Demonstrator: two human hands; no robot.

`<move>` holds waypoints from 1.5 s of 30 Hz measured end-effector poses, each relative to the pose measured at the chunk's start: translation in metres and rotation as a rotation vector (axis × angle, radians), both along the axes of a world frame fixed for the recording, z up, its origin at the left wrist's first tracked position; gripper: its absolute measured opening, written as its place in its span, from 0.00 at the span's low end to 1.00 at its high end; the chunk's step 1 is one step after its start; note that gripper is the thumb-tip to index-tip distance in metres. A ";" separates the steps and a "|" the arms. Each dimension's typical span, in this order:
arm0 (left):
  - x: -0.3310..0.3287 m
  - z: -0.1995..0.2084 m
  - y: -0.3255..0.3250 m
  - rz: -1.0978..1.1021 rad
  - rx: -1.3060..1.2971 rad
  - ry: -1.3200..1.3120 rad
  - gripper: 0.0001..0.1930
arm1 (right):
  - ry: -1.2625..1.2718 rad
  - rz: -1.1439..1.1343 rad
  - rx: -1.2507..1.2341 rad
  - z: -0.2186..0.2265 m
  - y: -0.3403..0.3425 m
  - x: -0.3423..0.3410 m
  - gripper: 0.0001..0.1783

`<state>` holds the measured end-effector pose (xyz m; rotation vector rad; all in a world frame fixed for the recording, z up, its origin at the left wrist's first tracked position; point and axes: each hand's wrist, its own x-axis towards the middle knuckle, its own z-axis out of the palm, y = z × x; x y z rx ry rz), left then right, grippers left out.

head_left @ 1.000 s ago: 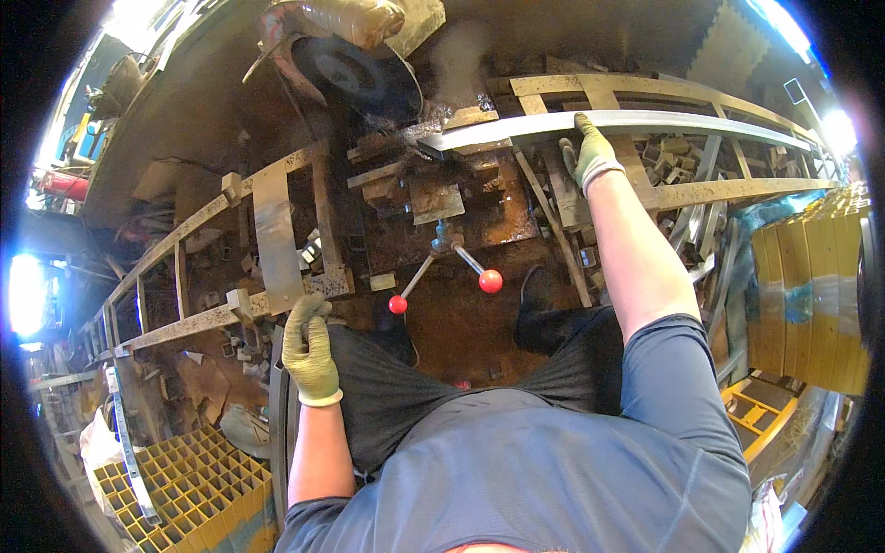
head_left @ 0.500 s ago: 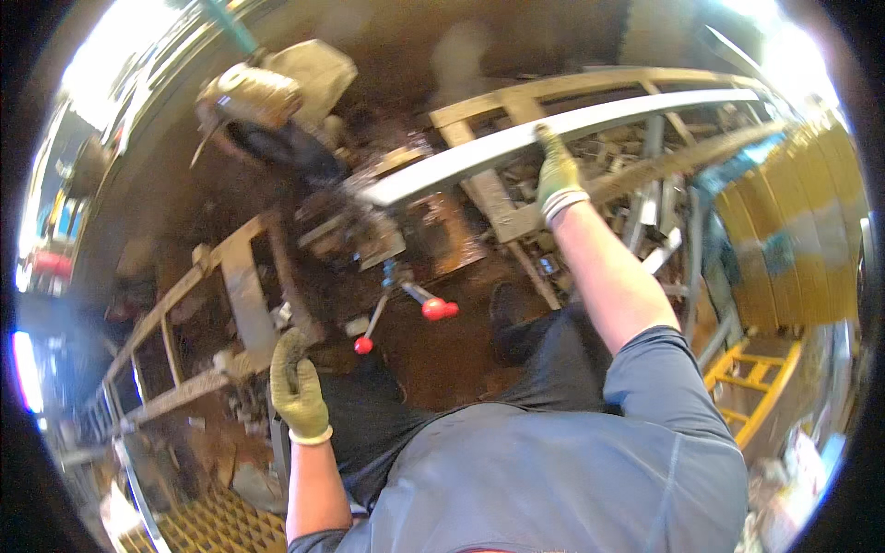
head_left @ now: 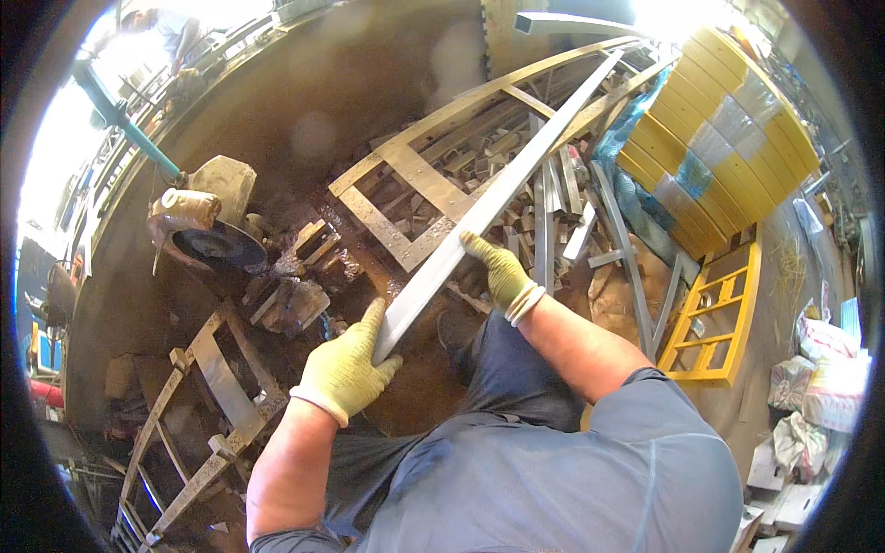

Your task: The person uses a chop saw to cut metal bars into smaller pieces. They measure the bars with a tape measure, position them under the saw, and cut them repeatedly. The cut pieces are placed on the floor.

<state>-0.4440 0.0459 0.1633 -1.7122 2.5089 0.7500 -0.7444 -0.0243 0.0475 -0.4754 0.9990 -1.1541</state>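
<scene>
The bar (head_left: 501, 198) was silvery white, the left glove (head_left: 343, 369) and right glove (head_left: 502, 274) yellow-green. Left of the bar, the disc (head_left: 221, 251) was black; right of it, yellow panels (head_left: 697, 111) bore dark lines.

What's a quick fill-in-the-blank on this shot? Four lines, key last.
1. The left hand holds the near ____ of the long silver bar.
2. The right hand wears a yellowish ____.
3. In the picture, the dark disc sits to the ____ of the bar.
4. The ladder-like frame at far right is ____.

Missing: end; glove; left; yellow.
</scene>
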 end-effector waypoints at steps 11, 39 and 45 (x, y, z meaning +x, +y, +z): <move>-0.011 0.004 0.098 0.034 -0.017 0.139 0.43 | -0.531 -0.293 -0.037 -0.016 0.024 -0.005 0.32; -0.079 -0.059 0.114 0.168 0.440 1.225 0.23 | 0.576 -0.268 0.214 -0.077 0.227 -0.369 0.15; 0.011 -0.104 0.106 0.515 0.370 1.211 0.21 | 0.651 -0.183 0.296 -0.198 0.343 -0.364 0.11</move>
